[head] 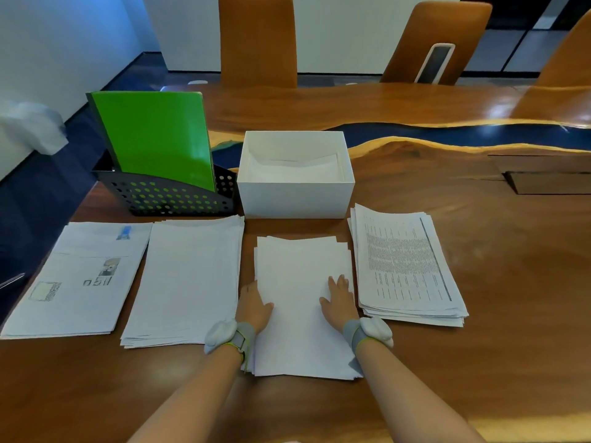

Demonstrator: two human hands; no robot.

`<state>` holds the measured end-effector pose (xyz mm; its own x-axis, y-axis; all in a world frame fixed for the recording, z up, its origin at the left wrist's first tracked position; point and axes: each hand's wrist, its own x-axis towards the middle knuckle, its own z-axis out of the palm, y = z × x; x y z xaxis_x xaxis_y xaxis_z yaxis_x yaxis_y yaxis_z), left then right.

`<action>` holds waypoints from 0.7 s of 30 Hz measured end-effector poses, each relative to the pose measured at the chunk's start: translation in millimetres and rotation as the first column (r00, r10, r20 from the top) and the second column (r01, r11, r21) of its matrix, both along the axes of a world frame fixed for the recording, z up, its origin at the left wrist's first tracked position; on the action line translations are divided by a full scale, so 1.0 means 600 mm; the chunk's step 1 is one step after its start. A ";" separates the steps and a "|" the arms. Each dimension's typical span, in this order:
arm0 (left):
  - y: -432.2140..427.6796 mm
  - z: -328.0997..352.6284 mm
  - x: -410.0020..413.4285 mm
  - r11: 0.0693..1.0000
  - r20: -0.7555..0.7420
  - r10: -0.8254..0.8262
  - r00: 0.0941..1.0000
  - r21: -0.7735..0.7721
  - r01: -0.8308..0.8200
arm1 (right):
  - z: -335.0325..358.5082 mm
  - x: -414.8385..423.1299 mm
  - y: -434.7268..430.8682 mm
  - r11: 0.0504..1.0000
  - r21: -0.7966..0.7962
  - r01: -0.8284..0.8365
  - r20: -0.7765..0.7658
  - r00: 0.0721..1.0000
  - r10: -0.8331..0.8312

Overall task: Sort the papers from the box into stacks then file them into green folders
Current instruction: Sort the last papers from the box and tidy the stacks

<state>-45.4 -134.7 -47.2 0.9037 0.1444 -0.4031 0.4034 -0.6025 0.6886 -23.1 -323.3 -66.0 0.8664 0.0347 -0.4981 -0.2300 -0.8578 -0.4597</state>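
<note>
Wide wooden tabletop point(479, 251) fills the view, a dark blue vein winding across it, with brown chairs point(257, 39) lined up on the far side. Four paper stacks sit in a row along the near edge. Far left, a stack with small pictures point(80, 282) on top. Just beside it, a plain white stack point(188, 276). In the centre, the middle stack point(300, 314), its sheets a little fanned. On the right, a thick printed stack point(406, 263) with dense text.

Behind the left stacks the green folders point(153, 135) stand upright in a black perforated rack point(166, 196). Just beside the rack sits the white box point(295, 196), with pale paper lying in its bottom.

Now the hands, both on the middle stack. The right hand point(340, 298) lies flat on the top sheet, fingers straight, gripping nothing. The left hand point(254, 303) is at the stack's left edge, thumb on top, fingers partly hidden by the sheets; I cannot tell whether they curl under. Grey wristbands point(230, 337) on both wrists.
</note>
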 end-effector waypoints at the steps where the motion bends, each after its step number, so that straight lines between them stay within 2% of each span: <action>1: -0.001 -0.001 -0.003 0.999 0.006 0.027 1.000 0.021 -0.027 | -0.003 -0.002 0.002 0.999 -0.027 -0.022 -0.020 1.000 0.022; 7: 0.001 -0.003 -0.003 0.985 0.078 0.115 0.990 0.119 -0.124 | 0.000 0.003 0.014 0.997 -0.033 -0.077 -0.075 0.994 0.074; 12: 0.011 -0.006 -0.003 0.933 0.047 -0.007 0.999 0.360 -0.011 | 0.000 0.012 0.015 0.992 -0.078 -0.102 -0.094 0.991 0.094; 15: 0.006 -0.006 -0.007 0.905 0.035 -0.071 0.997 0.422 0.050 | 0.000 0.013 0.022 0.987 -0.105 -0.124 -0.116 0.987 0.112; 18: -0.002 -0.008 -0.008 0.910 0.076 -0.127 0.989 0.407 0.086 | -0.005 0.008 0.027 0.988 -0.083 -0.131 -0.119 0.986 0.120; 21: -0.003 -0.005 -0.005 0.963 0.072 -0.081 0.994 0.262 0.059 | -0.005 0.007 0.017 0.998 0.048 -0.042 -0.096 0.994 0.046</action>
<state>-48.4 -136.5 -50.4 0.9434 0.1692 -0.2853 0.3030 -0.7894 0.5339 -19.1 -312.9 -69.1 0.8112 0.0962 -0.5768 -0.2379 -0.8468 -0.4757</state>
